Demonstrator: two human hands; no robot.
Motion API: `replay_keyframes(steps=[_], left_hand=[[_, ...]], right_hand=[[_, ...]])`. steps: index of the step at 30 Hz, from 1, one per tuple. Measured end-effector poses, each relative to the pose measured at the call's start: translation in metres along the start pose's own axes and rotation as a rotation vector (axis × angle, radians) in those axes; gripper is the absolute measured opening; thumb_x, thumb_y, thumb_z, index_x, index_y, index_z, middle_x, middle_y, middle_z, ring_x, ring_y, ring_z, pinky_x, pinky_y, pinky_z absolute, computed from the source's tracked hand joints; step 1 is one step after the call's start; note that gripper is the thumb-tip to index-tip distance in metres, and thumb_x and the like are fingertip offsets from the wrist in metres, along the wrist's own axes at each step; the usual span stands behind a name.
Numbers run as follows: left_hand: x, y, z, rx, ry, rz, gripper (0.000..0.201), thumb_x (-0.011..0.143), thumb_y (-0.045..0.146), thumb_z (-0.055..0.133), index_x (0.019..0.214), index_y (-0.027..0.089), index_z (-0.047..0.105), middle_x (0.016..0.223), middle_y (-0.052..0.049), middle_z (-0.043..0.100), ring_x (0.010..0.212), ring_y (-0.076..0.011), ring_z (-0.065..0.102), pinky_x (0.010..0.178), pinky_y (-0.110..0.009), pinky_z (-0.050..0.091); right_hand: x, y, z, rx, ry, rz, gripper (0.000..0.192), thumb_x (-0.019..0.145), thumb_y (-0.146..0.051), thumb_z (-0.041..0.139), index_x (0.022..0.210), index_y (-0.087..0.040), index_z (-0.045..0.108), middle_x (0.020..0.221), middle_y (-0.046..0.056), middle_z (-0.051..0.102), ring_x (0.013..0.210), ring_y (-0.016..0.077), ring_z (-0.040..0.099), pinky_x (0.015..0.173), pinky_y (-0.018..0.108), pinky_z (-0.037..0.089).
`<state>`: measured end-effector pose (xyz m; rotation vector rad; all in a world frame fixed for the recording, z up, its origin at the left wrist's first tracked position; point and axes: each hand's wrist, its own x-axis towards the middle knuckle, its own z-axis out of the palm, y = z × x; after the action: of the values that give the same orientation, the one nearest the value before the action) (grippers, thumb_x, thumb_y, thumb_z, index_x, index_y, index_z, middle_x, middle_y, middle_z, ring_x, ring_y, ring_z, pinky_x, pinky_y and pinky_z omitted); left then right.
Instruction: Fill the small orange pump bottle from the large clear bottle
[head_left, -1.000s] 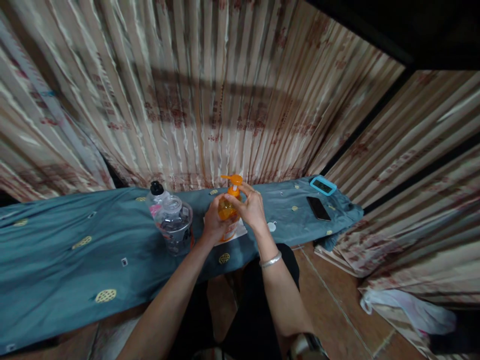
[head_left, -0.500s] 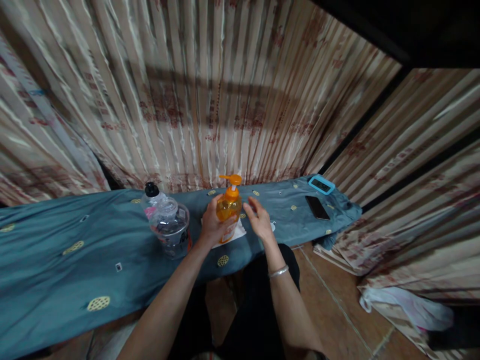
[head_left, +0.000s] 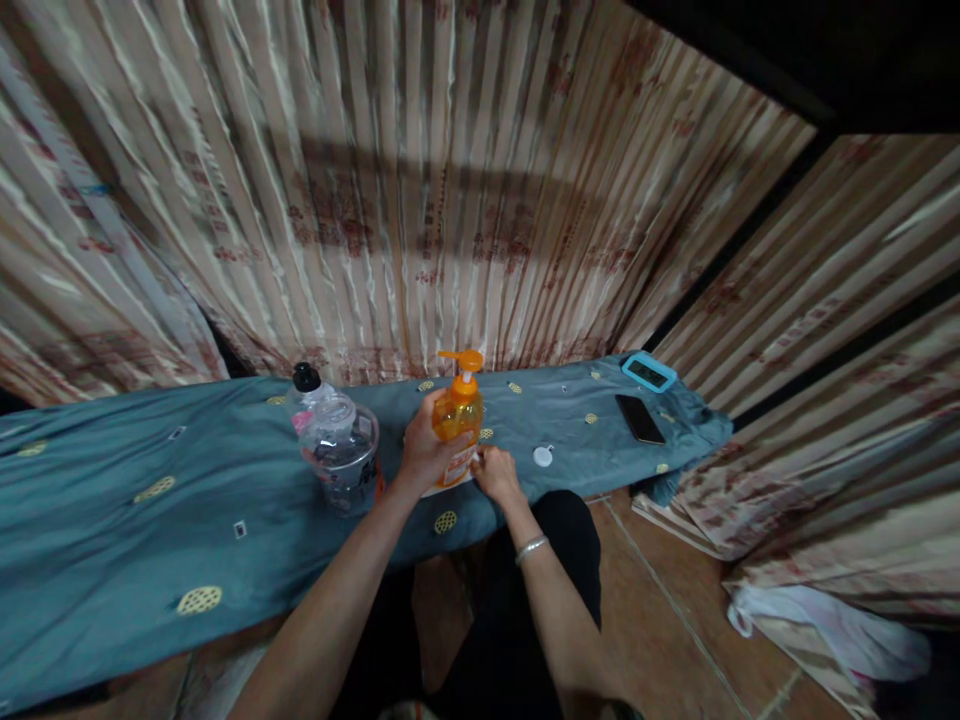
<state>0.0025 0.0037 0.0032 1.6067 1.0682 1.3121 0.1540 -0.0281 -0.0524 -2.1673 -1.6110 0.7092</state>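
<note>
An orange pump bottle [head_left: 459,412] stands upright in front of me, its nozzle pointing left. My left hand [head_left: 427,447] is wrapped round its left side. Beneath the bottle lies a white tissue [head_left: 442,489], mostly covered by the bottle and my hands. Low on the bottle's right, the closed fingers of my right hand [head_left: 496,474] pinch the tissue's right edge. To the left stand a clear plastic tub [head_left: 346,470] and, behind it, a clear bottle with a black cap [head_left: 306,380].
The long surface is covered by a teal cloth [head_left: 112,520] with yellow prints. A small white disc [head_left: 543,456] lies right of my hand; a black phone [head_left: 639,419] and a light-blue digital clock [head_left: 649,373] are farther right. A pleated curtain [head_left: 420,200] hangs behind.
My right hand has come down and left from beside the bottle, and its fingers have closed on the tissue's edge. The white disc now shows fully. My left hand stays on the bottle.
</note>
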Motion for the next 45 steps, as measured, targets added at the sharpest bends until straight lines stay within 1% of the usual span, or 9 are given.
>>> replay_keyframes(steps=[8, 16, 20, 24, 28, 31, 37, 40, 45], left_hand=[[0.005, 0.008, -0.002, -0.061, -0.002, -0.051, 0.074, 0.059, 0.034, 0.084, 0.128, 0.022, 0.060, 0.108, -0.006, 0.078, 0.100, -0.0299, 0.075, 0.094, -0.047, 0.060], [0.003, 0.008, 0.000, -0.031, 0.003, -0.045, 0.069, 0.060, 0.033, 0.084, 0.124, 0.021, 0.062, 0.111, -0.008, 0.077, 0.106, -0.0326, 0.074, 0.098, -0.050, 0.057], [0.000, 0.002, 0.003, -0.026, 0.022, -0.011, 0.067, 0.061, 0.032, 0.083, 0.123, 0.022, 0.061, 0.109, -0.007, 0.077, 0.104, -0.0303, 0.074, 0.097, -0.048, 0.058], [-0.002, -0.001, 0.004, -0.031, 0.042, -0.008, 0.064, 0.065, 0.039, 0.086, 0.121, 0.022, 0.062, 0.111, -0.008, 0.078, 0.102, -0.0287, 0.075, 0.092, -0.044, 0.060], [-0.002, -0.006, 0.006, -0.061, 0.091, -0.012, 0.048, 0.079, 0.047, 0.076, 0.118, 0.023, 0.062, 0.110, -0.007, 0.078, 0.098, -0.0255, 0.074, 0.089, -0.041, 0.060], [-0.002, -0.012, 0.006, -0.088, 0.100, -0.003, 0.039, 0.089, 0.048, 0.062, 0.120, 0.024, 0.061, 0.113, -0.006, 0.077, 0.101, -0.0229, 0.073, 0.092, -0.038, 0.059], [-0.006, -0.017, 0.002, -0.041, -0.008, 0.087, 0.067, 0.076, 0.046, 0.079, 0.132, 0.021, 0.053, 0.131, -0.013, 0.071, 0.117, -0.0285, 0.071, 0.104, -0.045, 0.056], [-0.008, -0.018, 0.000, -0.019, -0.027, 0.111, 0.070, 0.076, 0.043, 0.079, 0.136, 0.022, 0.050, 0.134, -0.014, 0.069, 0.120, -0.0286, 0.070, 0.106, -0.046, 0.055], [-0.009, -0.027, -0.002, 0.029, -0.041, 0.143, 0.075, 0.077, 0.037, 0.077, 0.144, 0.021, 0.046, 0.145, -0.016, 0.062, 0.133, -0.0309, 0.063, 0.116, -0.051, 0.049]], right_hand=[[-0.028, 0.012, 0.000, 0.226, 0.007, 0.016, 0.037, 0.101, -0.038, 0.071, 0.133, -0.021, 0.065, 0.135, 0.009, 0.067, 0.115, 0.0268, 0.070, 0.095, 0.047, 0.061], [-0.069, 0.042, -0.018, 0.759, 0.208, -0.064, 0.036, 0.102, -0.040, 0.069, 0.131, -0.019, 0.065, 0.130, 0.009, 0.069, 0.107, 0.0250, 0.072, 0.090, 0.045, 0.063], [-0.070, 0.021, -0.032, 0.932, 0.359, -0.182, 0.036, 0.102, -0.041, 0.068, 0.130, -0.019, 0.065, 0.126, 0.008, 0.070, 0.102, 0.0232, 0.073, 0.086, 0.043, 0.063], [-0.052, -0.027, -0.038, 0.964, 0.488, -0.290, 0.036, 0.104, -0.046, 0.064, 0.128, -0.019, 0.064, 0.120, 0.008, 0.071, 0.097, 0.0219, 0.073, 0.084, 0.042, 0.063], [-0.035, -0.079, -0.027, 0.851, 0.543, -0.404, 0.039, 0.102, -0.046, 0.064, 0.131, -0.020, 0.063, 0.127, 0.010, 0.070, 0.115, 0.0274, 0.069, 0.104, 0.053, 0.054], [-0.029, -0.094, -0.016, 0.762, 0.568, -0.442, 0.044, 0.101, -0.047, 0.057, 0.136, -0.019, 0.061, 0.143, 0.017, 0.061, 0.140, 0.0319, 0.053, 0.122, 0.055, 0.038], [-0.025, -0.075, 0.000, 0.757, 0.557, -0.420, 0.051, 0.106, -0.048, 0.050, 0.149, -0.020, 0.052, 0.156, 0.017, 0.053, 0.147, 0.0328, 0.048, 0.125, 0.058, 0.034], [-0.025, -0.063, 0.015, 0.819, 0.552, -0.381, 0.052, 0.103, -0.046, 0.063, 0.149, -0.023, 0.053, 0.158, 0.013, 0.052, 0.144, 0.0357, 0.052, 0.118, 0.064, 0.041], [-0.023, -0.048, 0.045, 0.943, 0.524, -0.300, 0.044, 0.102, -0.041, 0.069, 0.141, -0.022, 0.060, 0.149, 0.012, 0.060, 0.129, 0.0317, 0.063, 0.107, 0.057, 0.054]])
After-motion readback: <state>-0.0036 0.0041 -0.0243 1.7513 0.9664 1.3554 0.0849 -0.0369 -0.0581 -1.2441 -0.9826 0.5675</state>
